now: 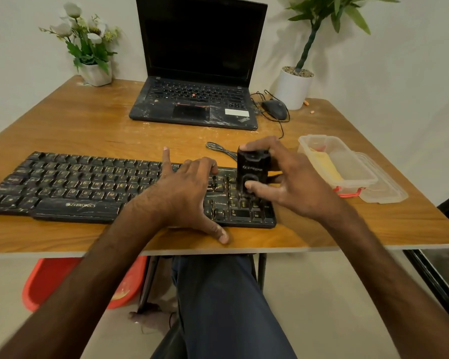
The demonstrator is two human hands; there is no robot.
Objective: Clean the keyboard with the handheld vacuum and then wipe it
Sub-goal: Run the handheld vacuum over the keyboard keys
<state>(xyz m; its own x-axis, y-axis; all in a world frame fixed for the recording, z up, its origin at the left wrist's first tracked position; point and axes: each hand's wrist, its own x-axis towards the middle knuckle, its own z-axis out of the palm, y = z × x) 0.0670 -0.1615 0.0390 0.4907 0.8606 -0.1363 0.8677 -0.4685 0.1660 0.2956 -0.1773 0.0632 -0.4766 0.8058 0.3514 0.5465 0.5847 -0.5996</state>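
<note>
A black, dusty keyboard (70, 187) lies along the near edge of the wooden table (88, 120). My left hand (184, 193) rests flat on its right-middle part, fingers spread, thumb down on the table edge. My right hand (288, 182) grips a small black handheld vacuum (253, 172), held upright over the keyboard's number pad at the right end, thumb on the vacuum's front. The vacuum's lower end is hidden against the keys.
A dusty black laptop (195, 99) stands open behind, with a wired mouse (275, 108) to its right. A clear plastic box (340, 164) and its lid (384, 187) lie at the right. Two potted plants, one (94, 71) and another (294, 86), stand at the back corners.
</note>
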